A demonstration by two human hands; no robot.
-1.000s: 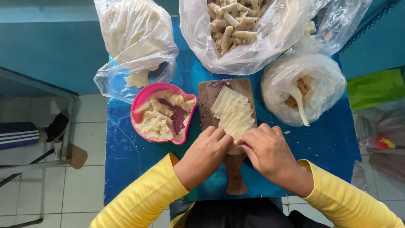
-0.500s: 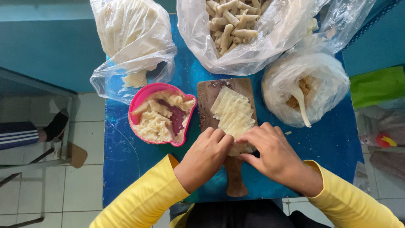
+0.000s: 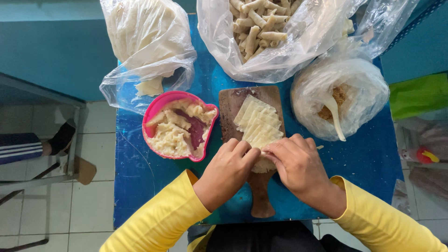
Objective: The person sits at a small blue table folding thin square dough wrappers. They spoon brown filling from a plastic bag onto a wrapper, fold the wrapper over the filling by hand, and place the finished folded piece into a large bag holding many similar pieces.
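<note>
Head view: left hand (image 3: 229, 168) and right hand (image 3: 297, 167) meet at the near end of the wooden board (image 3: 254, 140), fingers of both curled together and pinched on one pale wrapper sheet (image 3: 264, 162), apparently mid-roll. Stack of wrappers (image 3: 258, 122) lies fanned on the board just above the hands. Sheet looks thin, light, floppy, likely tears easily; best held at the edges with fingertips, light pressure. Pink bowl (image 3: 179, 126) of mashed filling sits left of the board, not touching the hands. Bags behind: wrappers (image 3: 144, 46), finished rolls (image 3: 266, 32), crumbs with a spoon (image 3: 340, 100). All on a blue table (image 3: 368, 158).
</note>
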